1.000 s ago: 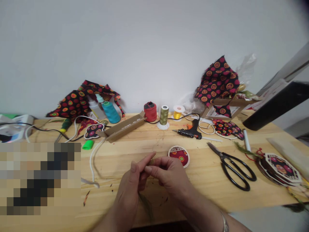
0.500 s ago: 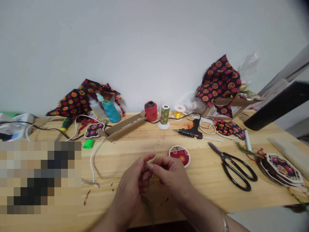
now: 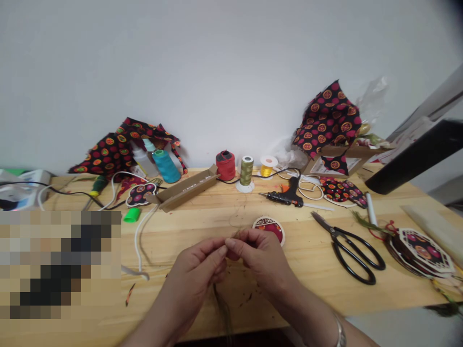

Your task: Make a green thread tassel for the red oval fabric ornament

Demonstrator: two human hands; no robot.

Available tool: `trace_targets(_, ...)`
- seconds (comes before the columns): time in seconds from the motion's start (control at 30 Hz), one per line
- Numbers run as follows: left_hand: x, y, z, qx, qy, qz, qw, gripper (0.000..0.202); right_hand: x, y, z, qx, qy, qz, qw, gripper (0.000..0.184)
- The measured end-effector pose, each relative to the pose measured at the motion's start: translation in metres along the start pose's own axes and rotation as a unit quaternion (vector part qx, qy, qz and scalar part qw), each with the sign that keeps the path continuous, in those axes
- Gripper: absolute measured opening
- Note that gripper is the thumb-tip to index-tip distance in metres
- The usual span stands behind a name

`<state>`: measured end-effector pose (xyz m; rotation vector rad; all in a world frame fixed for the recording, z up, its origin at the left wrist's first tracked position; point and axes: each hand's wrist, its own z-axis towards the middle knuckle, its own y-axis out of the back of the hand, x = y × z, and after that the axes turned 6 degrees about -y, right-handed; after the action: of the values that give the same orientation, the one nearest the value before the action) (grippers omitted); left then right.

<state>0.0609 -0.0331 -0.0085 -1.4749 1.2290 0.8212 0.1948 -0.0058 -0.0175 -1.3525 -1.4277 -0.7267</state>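
Both hands meet over the front middle of the wooden table. My left hand [image 3: 197,272] is closed in a pinch, thumb against the fingers. Fingertip to fingertip with it, my right hand [image 3: 262,258] pinches too. Between and below them hangs a bundle of thin olive-green thread [image 3: 222,308], its strands trailing toward the table's front edge. The held part is mostly covered by the fingers. Just behind my right hand lies a round wooden-framed ornament [image 3: 269,229] with dark red patterned fabric. An olive thread spool [image 3: 247,172] stands farther back, with fine thread faintly visible in front of it.
Black-handled scissors [image 3: 347,248] lie open on the right, beside stacked octagonal ornaments [image 3: 421,253]. A glue gun [image 3: 285,195] sits behind them. Red [image 3: 226,166] and yellow [image 3: 266,167] spools stand near the wall. An open narrow carton [image 3: 190,189] and a white cable [image 3: 138,241] are to the left.
My left hand has turned so its thumb now presses toward my right thumb. The fingertips have drawn together, and the hanging green strands show more clearly below.
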Motion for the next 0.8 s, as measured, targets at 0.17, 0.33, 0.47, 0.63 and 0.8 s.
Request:
trace_targets(0.17,0.0012,0.0006,-0.0003,-0.009,-0.017,0.069,0.997,0.016,0.0004,0.0016,0.0001,0.035,0.019,0.015,0.999,0.023)
trace_targets(0.33,0.0017,-0.0004,-0.0003,-0.013,-0.031,0.138,0.990,0.022,-0.0011,0.0027,0.0003,0.020,0.029,-0.003,0.999,0.022)
trace_targets(0.47,-0.0007,-0.0029,-0.0021,-0.031,-0.046,0.190,0.980,0.023,-0.0023,0.0030,0.0007,0.017,0.033,-0.004,0.999,0.019)
trace_targets(0.63,-0.0031,-0.0060,-0.0048,-0.047,-0.066,0.239,0.968,0.025,-0.0028,0.0028,0.0009,0.009,0.034,-0.006,0.999,0.013)
trace_targets(0.8,-0.0031,-0.0060,-0.0047,-0.066,-0.075,0.227,0.969,0.025,0.0007,0.0095,0.0015,-0.048,0.014,0.000,0.999,0.014)
